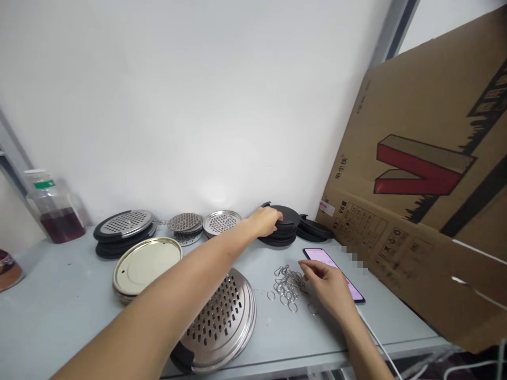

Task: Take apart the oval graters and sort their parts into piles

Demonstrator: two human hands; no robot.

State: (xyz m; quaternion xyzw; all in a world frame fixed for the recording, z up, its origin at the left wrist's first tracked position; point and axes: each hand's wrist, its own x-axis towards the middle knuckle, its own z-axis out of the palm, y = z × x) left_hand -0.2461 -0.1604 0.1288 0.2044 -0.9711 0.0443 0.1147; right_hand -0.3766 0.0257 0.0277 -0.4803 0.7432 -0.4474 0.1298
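Note:
My left hand point(266, 220) reaches far across the table, its fingers closed over the left rim of the top black round base point(288, 215) in a stack near the wall. The undersides of those fingers are hidden. My right hand point(328, 287) is low over the table with thumb and fingertips pinched together; whatever lies between them is too small to make out. Beside its fingertips is a loose pile of metal wire rings and clips point(288, 282). Under my left forearm, partly covered, lies a stack of round perforated metal grater plates point(222, 316).
A phone point(330, 269) with a white cable lies beside my right hand. More black bases point(315, 229), small grater discs point(222, 221), assembled graters point(127, 222) and cream-coloured round plates point(148, 264) line the table. A bottle of dark liquid point(59, 211) stands left; a large cardboard box point(412, 211) leans right.

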